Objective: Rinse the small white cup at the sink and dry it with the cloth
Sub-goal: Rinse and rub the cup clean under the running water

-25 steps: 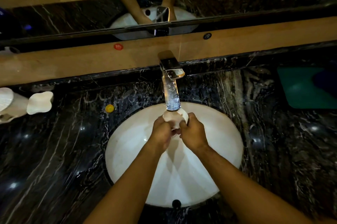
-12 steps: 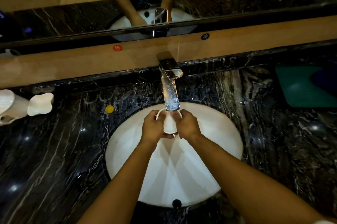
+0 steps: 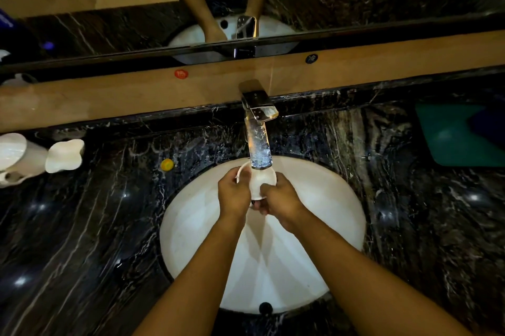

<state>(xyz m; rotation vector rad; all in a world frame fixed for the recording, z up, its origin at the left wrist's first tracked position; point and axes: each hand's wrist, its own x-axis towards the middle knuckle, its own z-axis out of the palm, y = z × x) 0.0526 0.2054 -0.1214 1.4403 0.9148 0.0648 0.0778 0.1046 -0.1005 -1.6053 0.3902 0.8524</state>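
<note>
- The left hand (image 3: 234, 193) has its fingers curled round the left side of the small white cup (image 3: 261, 181), with the thumb up near the rim.
- The right hand (image 3: 282, 199) grips the cup from the right and low down, fingers wrapped under its base; the 2 hands touch each other below the cup.
- The cup sits between both hands over the back part of the sink (image 3: 328, 212), tilted a little toward the left hand, its mouth facing up into the water (image 3: 259, 149).
- The stream falls from the tap (image 3: 259, 107) straight onto the cup's rim and inside.
- I judge the step in hand to be the rinse, the 1st of the 2 steps; drying has not begun.
- The next move calls for tipping the cup to pour it out, then freeing 1 hand while the other keeps a firm hold, since the wet cup could slip.
- A green cloth (image 3: 453, 138) lies flat on the dark marble counter (image 3: 82, 240), well apart to the right of the sink, so that hand would reach right for it.
- Further out on the left of the counter stand a white soap dispenser (image 3: 24, 158) and a small yellow thing (image 3: 167, 164) near the sink's edge.
</note>
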